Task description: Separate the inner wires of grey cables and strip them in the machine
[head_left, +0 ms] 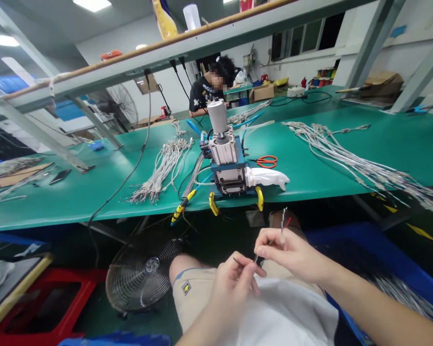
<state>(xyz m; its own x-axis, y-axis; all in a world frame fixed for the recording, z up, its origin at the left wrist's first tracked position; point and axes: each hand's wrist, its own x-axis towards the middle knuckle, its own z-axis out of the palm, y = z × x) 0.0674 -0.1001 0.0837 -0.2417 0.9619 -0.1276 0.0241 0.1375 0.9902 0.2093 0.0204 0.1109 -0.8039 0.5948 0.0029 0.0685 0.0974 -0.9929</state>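
Above my lap, my left hand (236,281) and my right hand (286,252) are close together, fingers pinched. From the top of my right hand stick out thin wires (284,218), one twisted white and dark, one red. A dark wire end (237,261) shows at the fingers of my left hand. The piece between both hands is small and mostly covered by fingertips. Beyond my hands, at the bench edge, stands a small pneumatic press (226,154) with a silver cylinder on top.
A green bench (310,180) carries bundles of white cables (166,166) on the left and more cables (361,163) on the right. Orange-handled scissors (267,161) lie behind a white-wrapped piece (269,177). A floor fan (144,269) and blue bin (375,240) flank my legs. A person (207,91) sits across.
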